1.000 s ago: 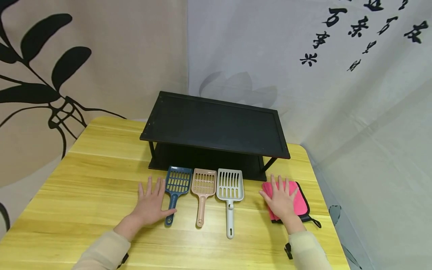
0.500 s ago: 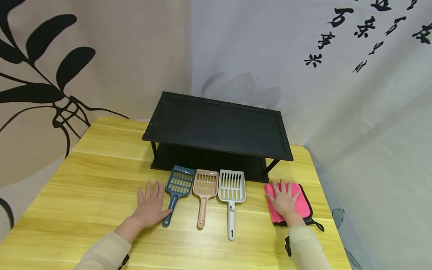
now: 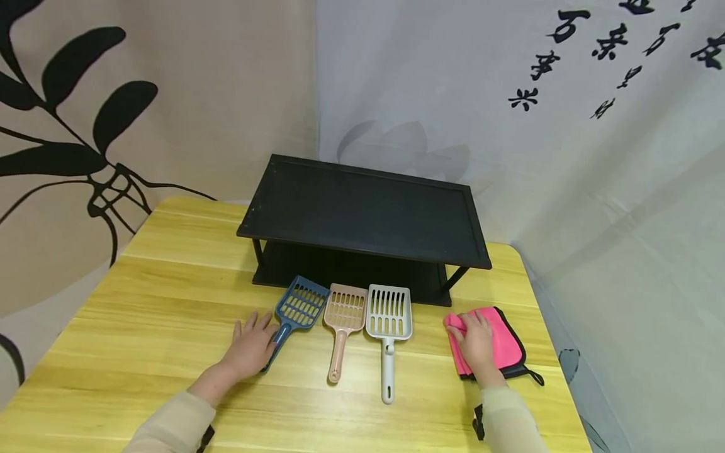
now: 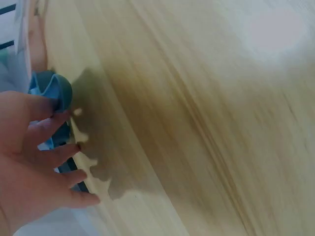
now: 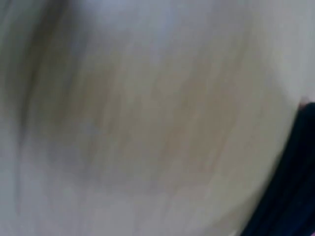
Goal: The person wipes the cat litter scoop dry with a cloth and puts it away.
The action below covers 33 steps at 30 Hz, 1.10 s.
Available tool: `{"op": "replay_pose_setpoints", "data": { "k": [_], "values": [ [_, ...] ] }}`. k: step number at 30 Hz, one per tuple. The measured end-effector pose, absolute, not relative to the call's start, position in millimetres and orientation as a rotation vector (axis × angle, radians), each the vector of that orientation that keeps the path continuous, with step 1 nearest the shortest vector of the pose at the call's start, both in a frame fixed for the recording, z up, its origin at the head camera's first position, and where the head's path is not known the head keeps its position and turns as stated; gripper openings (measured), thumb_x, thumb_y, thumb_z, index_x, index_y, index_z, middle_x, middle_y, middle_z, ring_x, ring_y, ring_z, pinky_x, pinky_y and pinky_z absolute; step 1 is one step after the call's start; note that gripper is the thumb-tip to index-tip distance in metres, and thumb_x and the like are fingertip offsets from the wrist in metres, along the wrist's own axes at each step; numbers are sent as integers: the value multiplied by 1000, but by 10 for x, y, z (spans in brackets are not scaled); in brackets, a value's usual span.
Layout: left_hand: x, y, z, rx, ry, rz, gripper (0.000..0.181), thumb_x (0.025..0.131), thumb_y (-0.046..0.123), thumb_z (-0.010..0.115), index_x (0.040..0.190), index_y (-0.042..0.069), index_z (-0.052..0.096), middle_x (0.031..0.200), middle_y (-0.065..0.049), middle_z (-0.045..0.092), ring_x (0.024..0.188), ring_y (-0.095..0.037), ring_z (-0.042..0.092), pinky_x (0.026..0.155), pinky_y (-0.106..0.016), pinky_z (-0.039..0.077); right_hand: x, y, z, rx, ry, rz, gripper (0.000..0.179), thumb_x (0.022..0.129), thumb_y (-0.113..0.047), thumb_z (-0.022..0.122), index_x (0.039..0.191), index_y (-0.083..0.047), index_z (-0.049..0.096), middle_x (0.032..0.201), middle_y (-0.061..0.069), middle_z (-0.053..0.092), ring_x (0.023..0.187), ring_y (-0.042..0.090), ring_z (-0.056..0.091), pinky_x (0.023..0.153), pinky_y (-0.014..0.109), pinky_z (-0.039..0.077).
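Three litter scoops lie side by side with their slotted heads toward a black shelf. My left hand (image 3: 249, 347) pinches the handle of the blue litter scoop (image 3: 286, 328), which lies tilted. The left wrist view shows thumb and index finger on that blue handle (image 4: 63, 91), with the other fingers spread. Right of it lie a pink litter scoop (image 3: 337, 358) and a light grey litter scoop (image 3: 387, 371). My right hand (image 3: 476, 343) grips the left part of a folded pink cloth (image 3: 506, 343) with dark edging and a loop; its fingers are bent into the fabric.
The two-tier black shelf (image 3: 362, 207) stands at the back of the wooden table (image 3: 141, 302). Printed curtains hang behind and to the right. In the blurred right wrist view, a dark thing (image 5: 290, 182) at the right edge is unclear.
My left hand has gone from flat and spread to pinching the blue scoop, whose handle has swung left. My right hand's fingers have curled from flat into the pink cloth.
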<state>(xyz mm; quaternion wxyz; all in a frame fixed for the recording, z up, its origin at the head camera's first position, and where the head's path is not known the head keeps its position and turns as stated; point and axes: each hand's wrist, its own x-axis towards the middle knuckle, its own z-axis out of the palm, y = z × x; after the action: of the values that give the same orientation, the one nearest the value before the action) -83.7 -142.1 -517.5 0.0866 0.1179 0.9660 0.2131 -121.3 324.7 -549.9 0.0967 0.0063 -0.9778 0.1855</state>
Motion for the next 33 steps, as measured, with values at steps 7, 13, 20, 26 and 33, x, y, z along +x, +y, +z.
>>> {"op": "replay_pose_setpoints", "data": {
  "k": [7,13,20,26,33],
  "values": [
    [-866,-1465,-5119,240,2795,882,25,90,6,52,110,-4,63,129,-32,47,121,-55,36,97,-69,27,-1170,3283,-5440,-36,-2723,740,27,77,-12,75,96,4,65,99,25,66,116,47,49,101,56,36],
    [-872,-1510,-5023,195,2685,1105,28,93,3,44,114,-12,56,107,-26,58,96,-39,56,84,-48,49,-1095,3323,-5305,-145,-2572,860,24,76,-5,75,95,4,64,104,28,63,110,44,55,90,53,46],
    [-884,-1576,-4946,191,2464,1329,27,99,4,37,116,-9,52,82,-11,59,47,-4,35,41,-18,30,-983,3349,-5094,-306,-2465,909,26,78,-7,74,101,3,65,108,27,64,94,38,63,75,27,51],
    [-894,-1622,-4910,246,2493,1305,29,98,4,38,119,-9,53,85,-11,62,47,-2,28,42,-18,30,-943,3353,-4971,-402,-2370,906,24,77,-7,75,96,4,66,89,23,67,65,2,47,57,7,32],
    [-928,-1615,-4835,299,2488,1316,26,99,6,39,114,-6,57,81,-9,59,48,-2,29,42,-18,29,-947,3316,-4851,-423,-2243,989,21,76,-3,76,92,5,66,72,4,58,60,-8,38,54,8,32]
  ]
}}
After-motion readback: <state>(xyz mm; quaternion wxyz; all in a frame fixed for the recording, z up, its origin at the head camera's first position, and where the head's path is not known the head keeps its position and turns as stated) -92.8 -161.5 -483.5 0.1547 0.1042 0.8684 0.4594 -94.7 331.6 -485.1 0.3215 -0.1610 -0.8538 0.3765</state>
